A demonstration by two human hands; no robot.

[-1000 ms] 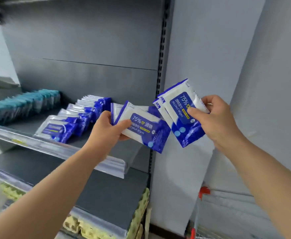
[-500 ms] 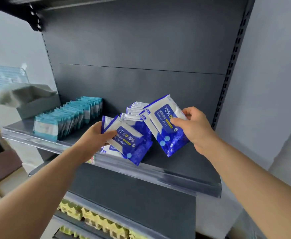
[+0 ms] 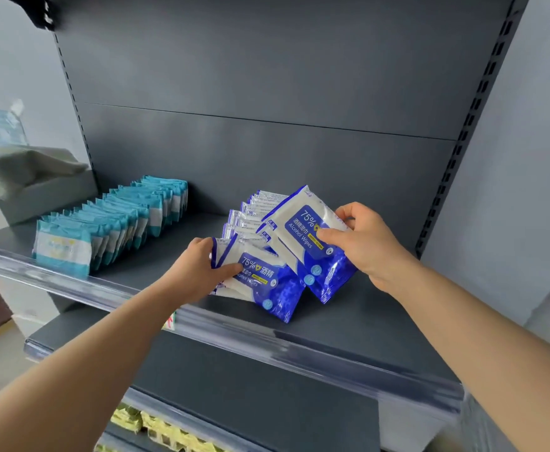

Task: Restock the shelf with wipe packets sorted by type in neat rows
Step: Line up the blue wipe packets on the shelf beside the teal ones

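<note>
On the dark grey metal shelf, teal wipe packets line its left and a blue-and-white alcohol wipe row its middle. The left hand grips the front blue packet low over the shelf. The right hand pinches the raised blue packets beside it. A pale wall flanks the shelf's right.

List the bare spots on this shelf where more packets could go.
Widest free patch: shelf deck right of the blue alcohol wipe row, out to the right upright. A narrower bare lane runs between the teal packet row and the blue row. Crowded: the blue row's front, where left hand and right hand each hold packets.
</note>
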